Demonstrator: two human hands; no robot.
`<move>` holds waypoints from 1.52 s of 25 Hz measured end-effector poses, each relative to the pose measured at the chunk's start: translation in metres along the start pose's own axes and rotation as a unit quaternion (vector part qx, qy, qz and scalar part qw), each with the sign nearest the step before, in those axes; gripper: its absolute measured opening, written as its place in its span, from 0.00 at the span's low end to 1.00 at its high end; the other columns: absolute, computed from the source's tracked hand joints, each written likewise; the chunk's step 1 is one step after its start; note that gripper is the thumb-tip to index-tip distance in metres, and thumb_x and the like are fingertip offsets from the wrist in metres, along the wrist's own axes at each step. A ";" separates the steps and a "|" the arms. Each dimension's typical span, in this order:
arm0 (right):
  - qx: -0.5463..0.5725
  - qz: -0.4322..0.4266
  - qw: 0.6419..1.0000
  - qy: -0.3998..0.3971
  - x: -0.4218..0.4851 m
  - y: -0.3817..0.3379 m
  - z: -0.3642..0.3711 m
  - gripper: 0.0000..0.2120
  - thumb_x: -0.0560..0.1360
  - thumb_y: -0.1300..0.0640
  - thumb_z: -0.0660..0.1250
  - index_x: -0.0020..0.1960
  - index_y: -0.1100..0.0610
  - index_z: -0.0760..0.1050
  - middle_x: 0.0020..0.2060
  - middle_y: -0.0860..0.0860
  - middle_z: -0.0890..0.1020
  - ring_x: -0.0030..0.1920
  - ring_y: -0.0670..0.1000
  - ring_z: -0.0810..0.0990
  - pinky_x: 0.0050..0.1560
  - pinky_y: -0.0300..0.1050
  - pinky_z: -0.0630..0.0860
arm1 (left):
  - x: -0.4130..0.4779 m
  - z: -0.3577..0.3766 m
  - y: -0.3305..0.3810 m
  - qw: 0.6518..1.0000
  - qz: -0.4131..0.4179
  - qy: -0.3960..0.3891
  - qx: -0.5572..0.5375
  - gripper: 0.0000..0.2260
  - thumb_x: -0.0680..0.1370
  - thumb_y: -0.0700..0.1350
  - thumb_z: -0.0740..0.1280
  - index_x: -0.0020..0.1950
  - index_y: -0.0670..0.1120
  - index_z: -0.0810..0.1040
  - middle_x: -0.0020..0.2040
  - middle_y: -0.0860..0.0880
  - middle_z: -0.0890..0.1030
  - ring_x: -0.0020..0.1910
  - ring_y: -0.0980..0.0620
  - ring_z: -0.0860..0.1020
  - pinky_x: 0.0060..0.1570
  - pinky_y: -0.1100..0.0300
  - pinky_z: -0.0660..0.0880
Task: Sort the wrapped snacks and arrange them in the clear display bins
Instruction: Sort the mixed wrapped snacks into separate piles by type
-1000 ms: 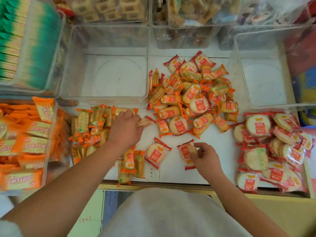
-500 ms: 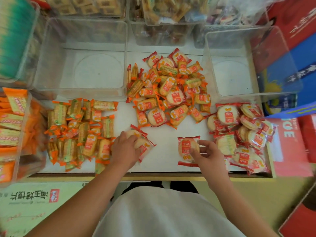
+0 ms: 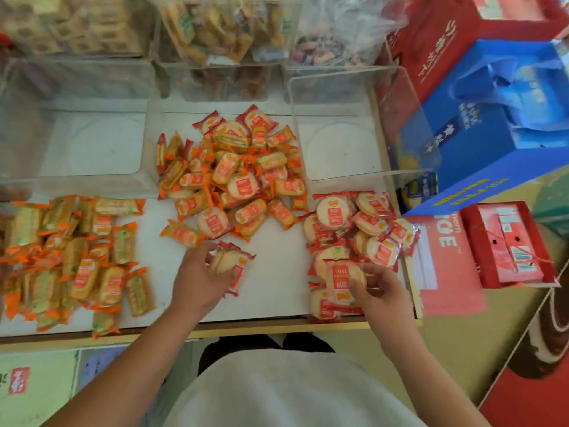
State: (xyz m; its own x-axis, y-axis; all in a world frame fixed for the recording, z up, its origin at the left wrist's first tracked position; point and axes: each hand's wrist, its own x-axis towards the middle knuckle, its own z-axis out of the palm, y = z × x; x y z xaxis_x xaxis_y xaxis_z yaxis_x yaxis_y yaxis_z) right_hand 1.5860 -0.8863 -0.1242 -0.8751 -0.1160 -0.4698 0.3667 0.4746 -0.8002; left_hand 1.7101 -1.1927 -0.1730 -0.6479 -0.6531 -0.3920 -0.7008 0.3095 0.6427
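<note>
The right hand (image 3: 378, 288) now holds its round cracker packet (image 3: 340, 282) against the right-hand pile (image 3: 369, 223), away from mid-tabletop (image 3: 277, 272).

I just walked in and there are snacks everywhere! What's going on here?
A person is sorting wrapped snacks on a white table. The left hand holds round cracker packs beside the mixed pile. The right hand pinches a red round pack at the round-cracker pile. Long orange packs lie piled on the left. The clear bins behind are empty.
</note>
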 end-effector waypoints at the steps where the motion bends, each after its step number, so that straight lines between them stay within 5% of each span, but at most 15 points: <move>1: 0.001 0.000 1.000 0.001 0.006 0.004 -0.013 0.14 0.76 0.54 0.75 0.59 0.45 0.78 0.47 0.50 0.83 0.48 0.53 0.85 0.48 0.55 0.85 | -0.009 0.013 0.018 0.999 -0.003 -0.008 -0.049 0.29 0.68 0.53 0.82 0.66 0.52 0.76 0.52 0.49 0.77 0.47 0.47 0.80 0.43 0.49 0.81; 8: 0.026 0.005 1.000 0.005 0.031 0.023 -0.076 0.12 0.76 0.57 0.75 0.57 0.47 0.79 0.42 0.49 0.80 0.42 0.50 0.81 0.41 0.44 0.78 | -0.019 0.106 0.154 0.974 0.009 -0.081 -0.209 0.26 0.70 0.47 0.82 0.65 0.53 0.75 0.51 0.51 0.79 0.48 0.50 0.83 0.49 0.47 0.84; 12: 0.048 0.004 0.999 0.019 0.036 0.029 -0.095 0.11 0.76 0.57 0.76 0.54 0.44 0.80 0.41 0.49 0.83 0.43 0.54 0.83 0.45 0.50 0.82 | 0.008 0.135 0.191 0.981 0.009 -0.082 -0.178 0.36 0.68 0.59 0.80 0.72 0.49 0.73 0.60 0.49 0.81 0.56 0.50 0.82 0.58 0.46 0.81; 18: 0.028 -0.003 0.999 -0.022 0.046 0.029 -0.097 0.12 0.76 0.56 0.76 0.56 0.45 0.79 0.43 0.49 0.83 0.43 0.53 0.83 0.46 0.56 0.83 | -0.001 0.150 0.178 0.991 0.039 -0.107 -0.068 0.29 0.79 0.48 0.72 0.78 0.47 0.68 0.70 0.49 0.75 0.67 0.48 0.77 0.67 0.48 0.75; 23: -0.137 -0.073 0.985 -0.071 0.063 0.019 -0.076 0.12 0.75 0.54 0.76 0.56 0.46 0.78 0.41 0.43 0.82 0.40 0.41 0.80 0.39 0.37 0.77 | -0.014 0.136 0.148 0.994 0.018 -0.077 -0.082 0.18 0.80 0.44 0.70 0.70 0.48 0.75 0.65 0.53 0.78 0.61 0.52 0.78 0.61 0.56 0.75; 26: -0.272 -0.115 0.950 -0.098 0.076 0.014 -0.060 0.12 0.77 0.51 0.73 0.59 0.44 0.77 0.47 0.42 0.81 0.49 0.46 0.81 0.46 0.45 0.80 | -0.030 0.130 0.121 0.995 -0.011 -0.069 -0.072 0.19 0.81 0.47 0.70 0.72 0.49 0.74 0.68 0.53 0.77 0.61 0.54 0.77 0.61 0.57 0.76; 31: -0.473 -0.265 0.840 -0.014 0.097 0.029 -0.046 0.18 0.73 0.49 0.76 0.60 0.53 0.79 0.55 0.52 0.79 0.58 0.59 0.77 0.52 0.54 0.78 | -0.060 0.136 0.088 0.995 -0.037 -0.083 -0.026 0.21 0.80 0.48 0.70 0.73 0.49 0.72 0.69 0.53 0.77 0.62 0.54 0.77 0.61 0.57 0.76; 35: -0.450 -0.246 0.859 -0.004 0.100 0.030 -0.049 0.24 0.73 0.45 0.76 0.65 0.51 0.74 0.60 0.51 0.76 0.63 0.56 0.74 0.59 0.54 0.77 | -0.067 0.143 0.074 0.994 -0.053 -0.091 -0.011 0.22 0.81 0.49 0.70 0.74 0.49 0.71 0.71 0.52 0.76 0.63 0.53 0.77 0.58 0.61 0.74; 38: -0.428 -0.272 0.862 0.003 0.090 0.033 -0.050 0.21 0.74 0.46 0.75 0.62 0.52 0.76 0.56 0.50 0.77 0.59 0.56 0.76 0.54 0.51 0.77 | -0.053 0.138 0.073 0.996 -0.042 -0.077 -0.010 0.22 0.81 0.48 0.69 0.75 0.49 0.71 0.72 0.50 0.75 0.65 0.52 0.77 0.59 0.62 0.73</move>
State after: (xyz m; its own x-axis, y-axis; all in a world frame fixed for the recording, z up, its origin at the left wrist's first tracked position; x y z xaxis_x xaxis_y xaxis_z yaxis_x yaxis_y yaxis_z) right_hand 1.5036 -0.8372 -0.1741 -0.8468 -0.5209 -0.1078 -0.4630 0.8216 -0.3326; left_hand 1.6527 -1.0398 -0.1963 -0.6265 -0.5620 -0.5400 -0.7492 0.2434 0.6160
